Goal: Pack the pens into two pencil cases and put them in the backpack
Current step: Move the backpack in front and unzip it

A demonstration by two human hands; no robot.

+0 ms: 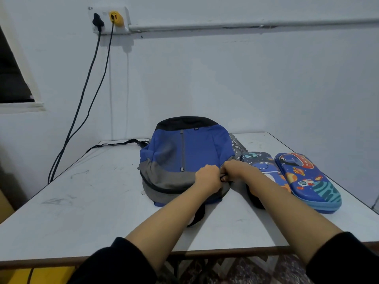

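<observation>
— What do I have on the head camera?

— A blue, grey and black fabric backpack (185,158) lies flat on the pale grey surface (82,201), its grey lower end toward me and its black top toward the white wall. Both bare hands meet at its near right corner. The left hand (207,177) is curled into a fist against the grey fabric; I take its grip as narrow and pressed onto the backpack, though I cannot see what the fingers pinch. The right hand (235,169) sits just beside it, fingers closed around a thin black cord or zip pull (225,179) at the bag's edge.

— And the cases?

— Two hard-shell pencil cases lie side by side, right of the backpack and outside it. The dark blue dinosaur-print pencil case (264,167) is partly covered by my right forearm. The bright blue space-print pencil case (307,181), showing planets and a rocket, lies touching or nearly touching it, toward the surface's right edge. Both look shut. No pens are visible.

— Anything else?

— A black strap (117,143) trails from the backpack toward the far left. Two dark cables (86,95) hang from a wall socket (108,19).
</observation>
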